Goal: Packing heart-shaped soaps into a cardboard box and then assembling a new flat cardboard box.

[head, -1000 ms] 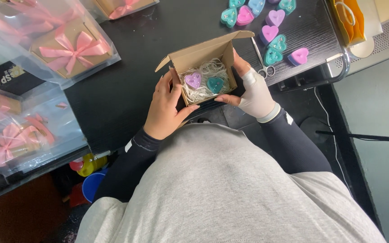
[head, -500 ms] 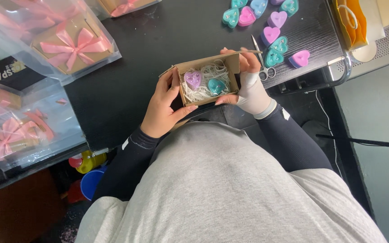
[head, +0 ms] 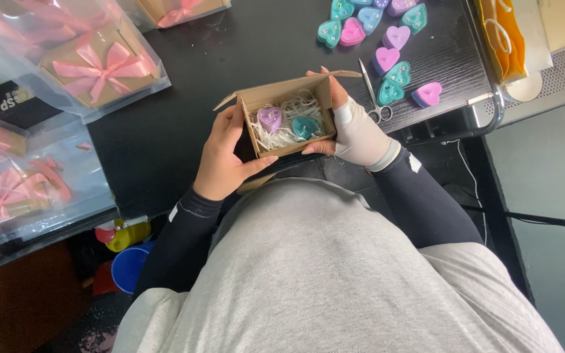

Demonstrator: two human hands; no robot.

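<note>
Nearest the camera is the person's grey sweatshirt point(head: 322, 274), with black sleeves running up to both hands. The left hand point(head: 220, 160) grips the left side of a small open brown cardboard box point(head: 289, 117), its thumb pressed along the near wall and its fingers curled around the far left corner. The right hand point(head: 354, 127), wrapped in a pale bandage across the palm and wrist, clasps the right side of the same box, thumb on the near edge and fingers raised against the right wall and flap. The box is held above the near edge of a black tabletop point(head: 184, 124), tilted slightly, with its flaps open. Inside it, on a nest of white shredded paper point(head: 282, 134), lie a purple heart-shaped candle point(head: 270, 119) on the left and a teal heart-shaped candle point(head: 305, 126) on the right, just beside each other. Just beyond the right hand a pair of silver scissors point(head: 373, 98) lies on the table. Farther off is a cluster of loose heart-shaped candles in teal, pink and purple point(head: 380, 39). To the far left are clear plastic bags holding brown gift boxes with pink ribbon bows point(head: 96, 65).
</note>
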